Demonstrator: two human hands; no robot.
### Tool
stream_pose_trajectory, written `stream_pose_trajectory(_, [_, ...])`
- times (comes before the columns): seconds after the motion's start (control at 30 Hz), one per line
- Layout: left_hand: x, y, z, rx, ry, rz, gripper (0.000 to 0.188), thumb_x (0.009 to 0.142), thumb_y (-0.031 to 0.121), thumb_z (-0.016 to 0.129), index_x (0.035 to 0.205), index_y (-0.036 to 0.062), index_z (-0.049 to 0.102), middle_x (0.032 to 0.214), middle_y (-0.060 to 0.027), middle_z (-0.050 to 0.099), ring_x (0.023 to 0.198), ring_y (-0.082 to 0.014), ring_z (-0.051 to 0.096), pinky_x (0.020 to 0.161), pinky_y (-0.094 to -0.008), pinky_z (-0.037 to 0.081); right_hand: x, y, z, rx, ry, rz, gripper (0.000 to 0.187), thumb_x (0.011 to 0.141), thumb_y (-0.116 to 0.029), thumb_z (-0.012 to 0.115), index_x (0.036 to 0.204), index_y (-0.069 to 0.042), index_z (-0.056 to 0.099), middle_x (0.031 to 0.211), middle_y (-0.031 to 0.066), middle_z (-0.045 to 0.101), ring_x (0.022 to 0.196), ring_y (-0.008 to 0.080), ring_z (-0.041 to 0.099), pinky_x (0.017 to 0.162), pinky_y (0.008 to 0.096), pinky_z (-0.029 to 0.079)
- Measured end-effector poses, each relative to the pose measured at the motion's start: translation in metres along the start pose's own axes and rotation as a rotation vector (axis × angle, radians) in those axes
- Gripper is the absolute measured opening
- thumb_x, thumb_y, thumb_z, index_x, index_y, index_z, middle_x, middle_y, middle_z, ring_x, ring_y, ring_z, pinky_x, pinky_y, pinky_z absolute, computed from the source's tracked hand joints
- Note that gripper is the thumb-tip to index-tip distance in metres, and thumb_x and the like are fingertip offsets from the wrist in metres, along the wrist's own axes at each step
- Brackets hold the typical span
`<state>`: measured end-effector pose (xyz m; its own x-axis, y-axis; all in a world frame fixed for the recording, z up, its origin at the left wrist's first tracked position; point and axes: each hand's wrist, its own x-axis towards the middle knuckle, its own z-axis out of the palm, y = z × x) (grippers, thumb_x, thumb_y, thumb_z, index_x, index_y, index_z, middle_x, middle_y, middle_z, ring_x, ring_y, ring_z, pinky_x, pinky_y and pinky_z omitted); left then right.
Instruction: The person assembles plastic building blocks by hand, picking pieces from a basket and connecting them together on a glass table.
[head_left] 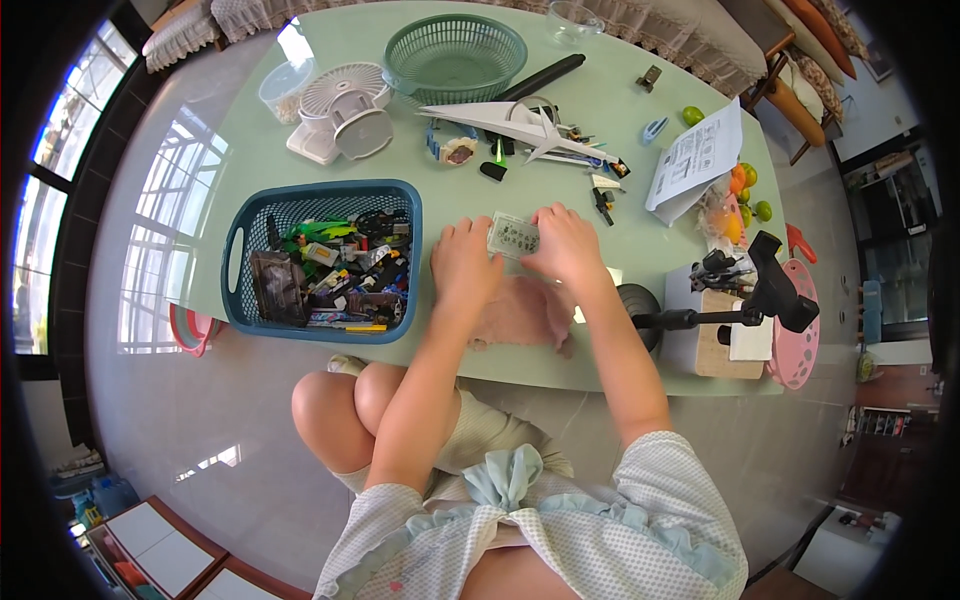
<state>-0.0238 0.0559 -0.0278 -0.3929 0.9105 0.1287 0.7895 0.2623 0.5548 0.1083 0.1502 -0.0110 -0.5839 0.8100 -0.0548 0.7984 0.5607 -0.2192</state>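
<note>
My left hand (465, 258) and my right hand (566, 245) hold a small flat rectangular case (514, 237) between them, over the near middle of the table. The case looks pale and see-through, with rows of small dark marks or pieces; I cannot make out which. Fingers of both hands are closed on its two side edges. Below the hands lies a crumpled pink cloth (515, 315). To the left of my left hand stands a blue plastic basket (408, 300) filled with toy building bricks (345, 262) in mixed colours.
Farther back are a white fan (345, 90), a green basket (400, 85), a white model plane (500, 122) and a watch (452, 148). At the right are a paper sheet (695, 160), fruit (735, 222) and a black stand (690, 318) beside a box (735, 355).
</note>
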Motion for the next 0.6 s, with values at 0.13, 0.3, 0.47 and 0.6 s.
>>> stream_pose_trajectory(0.13, [0.006, -0.007, -0.005, -0.041, -0.03, 0.101, 0.049, 0.066, 0.009, 0.075, 0.113, 0.011, 0.061, 0.106, -0.0092, 0.059, 0.101, -0.03, 0.055, 0.086, -0.0425, 0.046, 0.01, -0.001, -0.006, -0.124, -0.117, -0.03, 0.056, 0.055, -0.031, 0.085, 0.102, -0.008, 0.064, 0.105, 0.0099, 0.06, 0.1, 0.0284, 0.06, 0.082, 0.038, 0.05])
stream_pose_trajectory(0.3, [0.012, -0.015, -0.003, -0.079, -0.059, 0.176, 0.061, 0.061, 0.008, 0.076, 0.12, 0.0117, 0.061, 0.11, -0.0104, 0.057, 0.105, -0.0307, 0.052, 0.088, -0.0421, 0.045, 0.01, -0.001, -0.006, -0.125, -0.183, -0.122, 0.055, 0.056, -0.029, 0.082, 0.103, -0.011, 0.062, 0.101, 0.0085, 0.063, 0.098, 0.0271, 0.061, 0.079, 0.0369, 0.05])
stream_pose_trajectory(0.47, [0.017, -0.015, 0.001, -0.008, -0.046, 0.249, 0.066, 0.055, 0.011, 0.078, 0.119, 0.013, 0.062, 0.109, -0.0093, 0.057, 0.105, -0.0302, 0.052, 0.088, -0.0408, 0.045, 0.004, -0.001, -0.007, 0.012, -0.134, -0.099, 0.055, 0.057, -0.027, 0.082, 0.106, -0.012, 0.061, 0.086, 0.0065, 0.068, 0.089, 0.028, 0.065, 0.075, 0.0396, 0.05])
stream_pose_trajectory(0.6, [0.031, -0.02, 0.002, 0.065, -0.13, 0.189, 0.069, 0.051, 0.017, 0.081, 0.117, 0.015, 0.061, 0.112, -0.0089, 0.056, 0.108, -0.0309, 0.051, 0.092, -0.0411, 0.045, -0.001, -0.001, -0.008, -0.062, -0.06, -0.157, 0.054, 0.057, -0.027, 0.082, 0.105, -0.012, 0.062, 0.091, 0.0063, 0.066, 0.093, 0.0274, 0.063, 0.077, 0.0388, 0.05])
